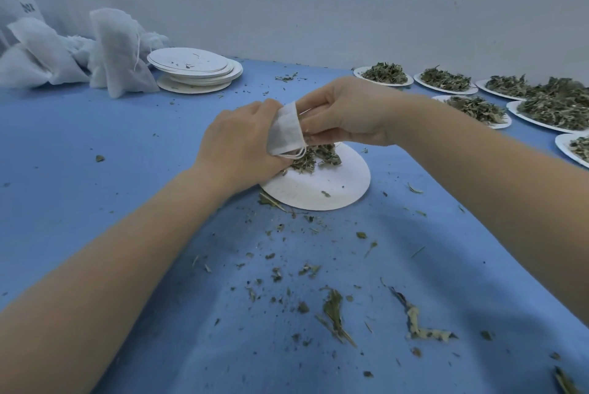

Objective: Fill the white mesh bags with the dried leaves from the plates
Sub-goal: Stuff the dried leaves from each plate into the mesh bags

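Above the white paper plate at the middle of the blue cloth, both hands meet over a small white mesh bag. The left hand grips the bag from its outer side, fingers curled round the fabric, with the bag's drawstring loops hanging just over the plate. The right hand has its fingertips pushed into the bag's mouth, pinching dried leaves there. A small heap of dried leaves lies on the far part of the plate, directly under the hands. Beyond the plate to the left stands a stack of used paper plates, and just left of that stack lie filled mesh bags against the wall. Beyond the plate to the right, several plates heaped with leaves sit in rows. Nearer the person than the plate, loose leaf crumbs are scattered over the cloth.
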A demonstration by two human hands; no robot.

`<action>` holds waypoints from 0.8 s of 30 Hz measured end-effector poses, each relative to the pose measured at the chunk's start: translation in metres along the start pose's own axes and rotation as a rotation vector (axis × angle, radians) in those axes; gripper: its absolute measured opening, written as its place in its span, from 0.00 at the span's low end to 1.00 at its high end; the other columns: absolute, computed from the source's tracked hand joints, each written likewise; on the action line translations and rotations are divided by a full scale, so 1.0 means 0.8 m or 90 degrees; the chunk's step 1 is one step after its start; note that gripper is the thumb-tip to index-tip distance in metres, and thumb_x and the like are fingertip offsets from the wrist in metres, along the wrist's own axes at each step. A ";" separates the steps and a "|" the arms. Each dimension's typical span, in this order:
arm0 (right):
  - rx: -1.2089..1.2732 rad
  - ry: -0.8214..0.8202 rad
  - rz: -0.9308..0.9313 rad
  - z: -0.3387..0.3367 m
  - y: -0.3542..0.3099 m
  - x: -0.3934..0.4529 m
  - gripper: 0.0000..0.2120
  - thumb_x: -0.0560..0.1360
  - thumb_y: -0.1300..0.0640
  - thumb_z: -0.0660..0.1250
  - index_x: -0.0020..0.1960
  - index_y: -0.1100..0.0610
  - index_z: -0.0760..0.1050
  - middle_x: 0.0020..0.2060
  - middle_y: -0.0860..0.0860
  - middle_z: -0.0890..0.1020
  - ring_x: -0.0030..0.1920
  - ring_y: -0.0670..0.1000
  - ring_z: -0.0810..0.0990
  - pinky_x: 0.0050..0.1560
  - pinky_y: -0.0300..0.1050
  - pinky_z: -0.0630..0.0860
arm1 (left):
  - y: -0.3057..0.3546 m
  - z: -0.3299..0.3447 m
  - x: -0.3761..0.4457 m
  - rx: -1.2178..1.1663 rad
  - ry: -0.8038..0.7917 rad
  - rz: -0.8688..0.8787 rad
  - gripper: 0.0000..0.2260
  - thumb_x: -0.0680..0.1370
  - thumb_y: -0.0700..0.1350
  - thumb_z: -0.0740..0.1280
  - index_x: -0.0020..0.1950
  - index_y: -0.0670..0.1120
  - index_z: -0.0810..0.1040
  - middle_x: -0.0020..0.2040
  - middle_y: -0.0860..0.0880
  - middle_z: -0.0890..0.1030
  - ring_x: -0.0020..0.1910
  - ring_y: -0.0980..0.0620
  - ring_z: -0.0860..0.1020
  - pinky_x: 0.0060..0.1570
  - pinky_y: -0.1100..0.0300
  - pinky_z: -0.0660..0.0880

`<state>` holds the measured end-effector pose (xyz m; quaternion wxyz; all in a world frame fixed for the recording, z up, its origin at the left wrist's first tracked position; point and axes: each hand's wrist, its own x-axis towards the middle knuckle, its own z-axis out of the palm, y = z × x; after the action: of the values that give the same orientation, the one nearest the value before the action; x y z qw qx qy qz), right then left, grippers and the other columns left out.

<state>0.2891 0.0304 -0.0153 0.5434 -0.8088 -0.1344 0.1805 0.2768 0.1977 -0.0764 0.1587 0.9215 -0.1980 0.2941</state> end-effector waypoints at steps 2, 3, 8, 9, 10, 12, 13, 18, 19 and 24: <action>-0.028 0.068 -0.024 0.007 0.005 0.001 0.09 0.72 0.68 0.70 0.51 0.62 0.80 0.48 0.59 0.83 0.43 0.51 0.83 0.42 0.37 0.81 | 0.002 0.000 0.000 0.013 0.002 0.003 0.24 0.68 0.52 0.71 0.58 0.42 0.73 0.49 0.44 0.79 0.45 0.41 0.75 0.40 0.60 0.57; -0.043 0.101 -0.037 0.011 0.007 0.002 0.08 0.71 0.68 0.71 0.49 0.61 0.81 0.45 0.58 0.84 0.41 0.52 0.82 0.42 0.37 0.81 | 0.004 0.000 0.000 0.017 0.006 0.004 0.24 0.68 0.52 0.71 0.59 0.42 0.73 0.50 0.44 0.79 0.45 0.41 0.75 0.39 0.60 0.56; -0.173 0.145 -0.050 0.027 0.014 0.002 0.08 0.71 0.65 0.70 0.39 0.53 0.82 0.36 0.54 0.80 0.35 0.49 0.73 0.40 0.42 0.74 | 0.014 -0.002 0.001 0.012 0.011 0.041 0.23 0.69 0.52 0.69 0.58 0.40 0.74 0.50 0.42 0.79 0.46 0.41 0.74 0.42 0.58 0.59; -0.201 0.124 -0.045 0.029 0.014 0.000 0.10 0.72 0.65 0.68 0.37 0.53 0.81 0.33 0.53 0.78 0.34 0.49 0.72 0.38 0.41 0.71 | 0.014 -0.001 0.001 0.010 0.001 0.051 0.23 0.69 0.52 0.68 0.59 0.39 0.74 0.50 0.42 0.79 0.46 0.41 0.74 0.43 0.58 0.60; -0.219 0.090 -0.041 0.028 0.013 -0.002 0.10 0.73 0.65 0.67 0.37 0.53 0.81 0.33 0.52 0.78 0.34 0.48 0.72 0.38 0.42 0.71 | 0.014 0.000 0.001 0.006 -0.007 0.053 0.23 0.69 0.52 0.68 0.59 0.40 0.74 0.50 0.42 0.79 0.47 0.41 0.74 0.44 0.59 0.59; -0.215 0.001 -0.037 0.021 0.010 -0.005 0.10 0.75 0.64 0.64 0.43 0.53 0.82 0.40 0.53 0.82 0.40 0.48 0.77 0.46 0.42 0.76 | 0.012 0.000 0.001 -0.008 -0.016 0.039 0.22 0.70 0.51 0.68 0.60 0.41 0.73 0.51 0.44 0.79 0.47 0.42 0.74 0.42 0.60 0.59; -0.187 -0.037 -0.039 0.014 0.008 -0.007 0.09 0.76 0.63 0.63 0.48 0.54 0.82 0.45 0.53 0.83 0.44 0.48 0.78 0.51 0.42 0.77 | 0.010 -0.001 0.002 -0.016 -0.017 0.030 0.22 0.70 0.51 0.68 0.60 0.42 0.72 0.51 0.44 0.78 0.47 0.42 0.75 0.41 0.59 0.60; -0.090 -0.056 -0.082 -0.011 0.003 -0.016 0.10 0.75 0.63 0.66 0.52 0.53 0.82 0.48 0.51 0.85 0.48 0.48 0.83 0.50 0.38 0.79 | 0.003 -0.003 0.007 -0.059 -0.028 0.000 0.22 0.72 0.53 0.68 0.61 0.46 0.70 0.53 0.48 0.77 0.47 0.44 0.75 0.39 0.57 0.67; -0.119 -0.015 -0.099 -0.007 0.005 -0.014 0.08 0.73 0.62 0.69 0.50 0.53 0.83 0.43 0.49 0.85 0.43 0.45 0.83 0.44 0.34 0.79 | 0.004 -0.002 0.007 -0.066 -0.025 0.006 0.21 0.72 0.52 0.68 0.62 0.47 0.70 0.53 0.48 0.77 0.47 0.45 0.75 0.39 0.57 0.66; -0.210 0.153 -0.141 0.026 0.020 -0.001 0.09 0.68 0.65 0.70 0.33 0.53 0.81 0.23 0.44 0.74 0.24 0.41 0.67 0.27 0.32 0.64 | 0.014 0.001 0.005 -0.068 -0.015 0.071 0.24 0.72 0.44 0.68 0.67 0.41 0.69 0.55 0.42 0.78 0.51 0.41 0.75 0.43 0.58 0.63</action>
<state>0.2799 0.0414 -0.0369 0.4327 -0.8825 -0.1843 -0.0025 0.2751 0.1861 -0.0727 0.1884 0.9026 -0.2665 0.2807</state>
